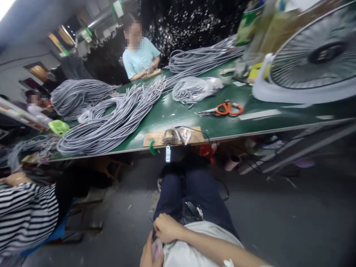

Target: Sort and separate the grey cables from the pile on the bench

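Your left hand and right hand are off the bench, can't tell if fingers pinch; cables lie there untouched.

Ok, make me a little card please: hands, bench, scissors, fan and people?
Right hand: at the waist, by navy trousers
Left hand: just below, at something pinkish, too blurred to name
Green workbench: grey cables, clear plastic bag
Orange-handled scissors: lying on the workbench
White fan: at the picture's right
People: person in light blue opposite, person in stripes at left, third person farther back
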The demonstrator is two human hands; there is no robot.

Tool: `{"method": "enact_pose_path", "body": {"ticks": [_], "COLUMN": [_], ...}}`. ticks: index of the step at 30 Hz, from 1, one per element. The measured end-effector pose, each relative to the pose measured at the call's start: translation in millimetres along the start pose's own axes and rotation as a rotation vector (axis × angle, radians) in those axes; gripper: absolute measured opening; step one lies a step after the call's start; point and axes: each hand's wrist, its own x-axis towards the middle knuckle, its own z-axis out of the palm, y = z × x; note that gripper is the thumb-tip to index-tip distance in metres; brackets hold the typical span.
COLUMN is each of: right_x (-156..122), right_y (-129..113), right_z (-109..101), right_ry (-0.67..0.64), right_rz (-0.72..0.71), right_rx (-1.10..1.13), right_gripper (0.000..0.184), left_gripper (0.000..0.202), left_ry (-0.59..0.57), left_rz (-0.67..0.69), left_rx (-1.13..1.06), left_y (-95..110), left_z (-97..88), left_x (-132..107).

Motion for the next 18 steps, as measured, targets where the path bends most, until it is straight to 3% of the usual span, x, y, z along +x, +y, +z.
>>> {"method": "enact_pose_path", "body": {"ticks": [2, 5, 9, 11, 12, 14, 18], "right_x": [3.9, 8.4, 6.2, 2.9, 1.1, -2.3, -9.4], "right_y": [4.1, 11.8, 27.9, 39.4, 45.6, 56.7, 59.5], "right_z": [2.7, 4.4, 0.7, -5.0, -9.3, -21.7, -57.1], "right_ry": [0.016, 0.014, -0.003, 0.045, 0.083, 0.169, 0.332], "right_rz": [0.007, -0.011, -0.062, -0.058, -0.049, -0.022, 0.011], "right_rx": [0.016, 0.078, 0.193, 0.24, 0.277, 0.359, 0.351], "right_gripper": [0.029, 0.029, 0.024, 0.025, 0.025, 0.025, 0.023], "left_gripper": [0.075, 0.072, 0.074, 0.07, 0.066, 0.058, 0.046], "left_ry": [-0.04, -0.116, -0.389, -0.437, -0.379, -0.138, 0.35], "left_rz": [0.065, 0.057, 0.085, 0.08, 0.091, 0.168, 0.58], "left_rx": [-0.034, -0.078, 0.05, 0.138, 0.156, 0.144, 0.206], "left_y": [17.9, 36.7, 38.5, 42.3, 47.8, 67.2, 135.0], "left_z": [-4.8, -12.8, -32.4, -53.5, -68.5, -109.2, -225.5], "left_x": [0.3, 4.3, 4.3, 7.2, 11.5, 27.9, 89.7]}}
